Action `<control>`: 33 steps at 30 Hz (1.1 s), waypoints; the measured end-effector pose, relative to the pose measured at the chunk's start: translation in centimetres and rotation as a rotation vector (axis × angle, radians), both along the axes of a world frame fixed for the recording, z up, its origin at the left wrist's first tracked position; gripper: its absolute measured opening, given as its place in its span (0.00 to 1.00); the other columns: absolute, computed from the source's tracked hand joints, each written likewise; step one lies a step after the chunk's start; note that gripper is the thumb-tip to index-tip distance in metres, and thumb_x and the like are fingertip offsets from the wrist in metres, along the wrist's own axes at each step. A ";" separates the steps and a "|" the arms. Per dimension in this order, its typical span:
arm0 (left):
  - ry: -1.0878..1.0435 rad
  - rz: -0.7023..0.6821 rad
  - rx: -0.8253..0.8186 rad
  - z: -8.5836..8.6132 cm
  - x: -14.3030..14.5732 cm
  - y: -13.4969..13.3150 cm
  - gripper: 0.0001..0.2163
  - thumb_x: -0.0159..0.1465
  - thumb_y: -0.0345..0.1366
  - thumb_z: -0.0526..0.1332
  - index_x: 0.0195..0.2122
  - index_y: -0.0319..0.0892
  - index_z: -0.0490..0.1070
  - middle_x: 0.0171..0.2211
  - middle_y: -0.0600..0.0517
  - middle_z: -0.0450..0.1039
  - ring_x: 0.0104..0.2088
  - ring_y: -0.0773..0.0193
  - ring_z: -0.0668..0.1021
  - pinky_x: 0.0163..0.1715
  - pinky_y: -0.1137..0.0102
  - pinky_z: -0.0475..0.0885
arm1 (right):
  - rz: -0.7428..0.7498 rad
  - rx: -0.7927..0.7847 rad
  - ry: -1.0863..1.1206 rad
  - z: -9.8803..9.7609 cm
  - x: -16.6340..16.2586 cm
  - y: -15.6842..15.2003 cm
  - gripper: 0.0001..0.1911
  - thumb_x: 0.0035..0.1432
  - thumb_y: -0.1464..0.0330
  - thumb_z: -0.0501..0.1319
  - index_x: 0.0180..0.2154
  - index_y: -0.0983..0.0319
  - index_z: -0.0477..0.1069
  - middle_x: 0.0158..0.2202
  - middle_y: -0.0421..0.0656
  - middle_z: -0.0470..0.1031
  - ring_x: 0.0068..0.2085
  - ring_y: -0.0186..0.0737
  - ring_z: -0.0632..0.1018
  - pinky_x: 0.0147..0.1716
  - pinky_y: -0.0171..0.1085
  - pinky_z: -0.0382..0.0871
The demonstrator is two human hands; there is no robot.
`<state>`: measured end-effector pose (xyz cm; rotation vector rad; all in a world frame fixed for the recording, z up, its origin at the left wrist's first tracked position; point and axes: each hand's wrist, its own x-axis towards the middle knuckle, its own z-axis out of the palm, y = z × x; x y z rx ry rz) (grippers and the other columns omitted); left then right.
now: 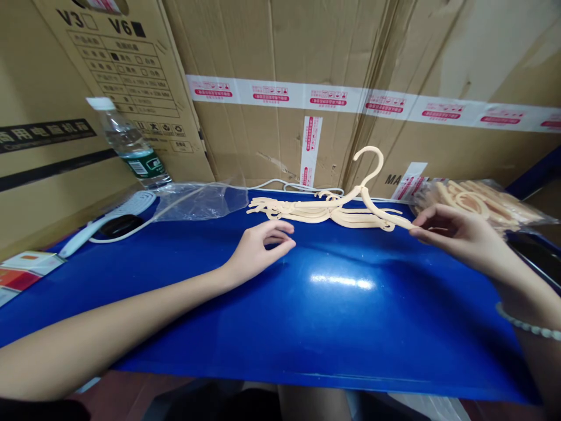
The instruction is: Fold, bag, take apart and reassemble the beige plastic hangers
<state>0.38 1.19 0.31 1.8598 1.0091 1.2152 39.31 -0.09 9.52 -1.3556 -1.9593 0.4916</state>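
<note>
Tabletop (210,333): glossy blue, reaching the near edge.
Left hand (265,248): bare, left of centre, thumb and fingers parted, holding nothing.
Right hand (456,234): pinching the right end of a cream plastic clothes hanger (363,192).
Hanger posture: hook up, between the hands; supporting its left arm should steady it.
Flat pile of cream plastic hangers (359,220): just beyond, contact unclear.

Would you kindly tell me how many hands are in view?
2: the left hand, empty, in front of the hanger pile on the blue table, and the right hand, pinching one end of the upright hanger.
</note>
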 end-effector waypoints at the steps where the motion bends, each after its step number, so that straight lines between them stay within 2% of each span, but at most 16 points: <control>1: -0.068 0.026 -0.082 -0.1 -0.1 0.3 0.17 0.63 0.41 0.68 0.49 0.39 0.72 0.48 0.43 0.78 0.41 0.57 0.84 0.44 0.62 0.81 | 0.003 -0.005 0.005 0.0 -0.1 0.0 0.18 0.54 0.49 0.71 0.32 0.55 0.73 0.29 0.45 0.77 0.30 0.46 0.78 0.27 0.44 0.74; 3: -0.179 0.047 -0.211 -0.2 -0.2 0.8 0.20 0.63 0.42 0.67 0.52 0.38 0.68 0.54 0.39 0.74 0.43 0.55 0.84 0.46 0.60 0.81 | 0.018 -0.023 0.007 -0.1 -0.2 0.0 0.19 0.53 0.48 0.71 0.32 0.55 0.73 0.30 0.44 0.77 0.30 0.46 0.78 0.28 0.44 0.76; 5: -0.250 0.024 -0.274 -0.2 -0.2 1.0 0.20 0.64 0.43 0.66 0.53 0.38 0.65 0.55 0.38 0.73 0.42 0.56 0.84 0.46 0.60 0.80 | 0.043 -0.030 -0.007 -0.3 -0.5 0.1 0.21 0.53 0.47 0.70 0.32 0.56 0.73 0.30 0.44 0.77 0.31 0.45 0.79 0.30 0.44 0.77; 8: -0.244 -0.044 -0.251 -0.2 0.0 0.8 0.24 0.65 0.41 0.65 0.59 0.40 0.59 0.53 0.39 0.74 0.40 0.59 0.84 0.41 0.65 0.80 | 0.071 -0.025 -0.058 -0.8 -1.0 0.2 0.22 0.55 0.46 0.69 0.32 0.58 0.72 0.31 0.44 0.77 0.33 0.45 0.79 0.33 0.43 0.77; 11: -0.156 -0.138 -0.180 -0.3 0.2 0.3 0.30 0.65 0.38 0.64 0.66 0.43 0.54 0.51 0.41 0.75 0.33 0.65 0.81 0.34 0.69 0.79 | 0.115 -0.046 -0.094 -1.3 -1.6 0.2 0.22 0.57 0.47 0.67 0.33 0.59 0.72 0.33 0.44 0.77 0.33 0.44 0.79 0.33 0.42 0.76; 14: -0.030 -0.207 -0.106 -0.2 0.1 -0.2 0.25 0.67 0.37 0.62 0.65 0.42 0.61 0.42 0.47 0.77 0.29 0.68 0.77 0.30 0.72 0.76 | 0.164 -0.069 -0.099 -1.8 -2.2 0.1 0.21 0.59 0.48 0.66 0.33 0.59 0.71 0.34 0.45 0.77 0.34 0.44 0.79 0.32 0.40 0.75; 17: 0.061 -0.202 -0.074 0.0 0.0 -0.4 0.19 0.70 0.38 0.59 0.60 0.40 0.68 0.34 0.49 0.76 0.25 0.70 0.72 0.26 0.75 0.71 | 0.180 -0.042 -0.147 -2.3 -2.6 0.1 0.18 0.62 0.50 0.64 0.36 0.59 0.73 0.36 0.46 0.77 0.35 0.45 0.79 0.33 0.41 0.74; 21: -0.018 -0.183 -0.097 0.2 -0.1 -0.2 0.19 0.70 0.38 0.58 0.60 0.38 0.67 0.34 0.49 0.75 0.23 0.72 0.69 0.23 0.75 0.69 | 0.224 0.152 -0.332 -2.7 -3.0 0.3 0.12 0.65 0.58 0.60 0.43 0.58 0.75 0.37 0.47 0.78 0.36 0.47 0.78 0.35 0.44 0.73; 24: -0.053 -0.182 -0.106 0.1 -0.1 0.0 0.18 0.70 0.38 0.58 0.59 0.37 0.68 0.33 0.50 0.74 0.23 0.72 0.70 0.23 0.75 0.69 | 0.246 0.310 -0.470 -2.9 -3.4 0.4 0.11 0.67 0.64 0.56 0.44 0.58 0.76 0.36 0.48 0.78 0.39 0.52 0.76 0.38 0.48 0.72; 28: -0.058 -0.191 -0.099 0.0 -0.1 0.0 0.16 0.70 0.37 0.58 0.58 0.38 0.68 0.33 0.50 0.74 0.23 0.71 0.71 0.24 0.75 0.70 | 0.198 0.388 -0.626 -3.3 -3.9 0.1 0.15 0.69 0.67 0.52 0.43 0.60 0.77 0.36 0.51 0.80 0.40 0.55 0.76 0.38 0.49 0.72; 33: -0.063 -0.194 -0.119 0.1 0.0 0.0 0.18 0.70 0.38 0.58 0.58 0.37 0.67 0.34 0.49 0.75 0.24 0.71 0.72 0.24 0.75 0.71 | 0.041 0.411 -0.755 -4.3 -4.1 -0.7 0.18 0.70 0.68 0.49 0.48 0.61 0.77 0.44 0.51 0.82 0.36 0.52 0.82 0.32 0.44 0.73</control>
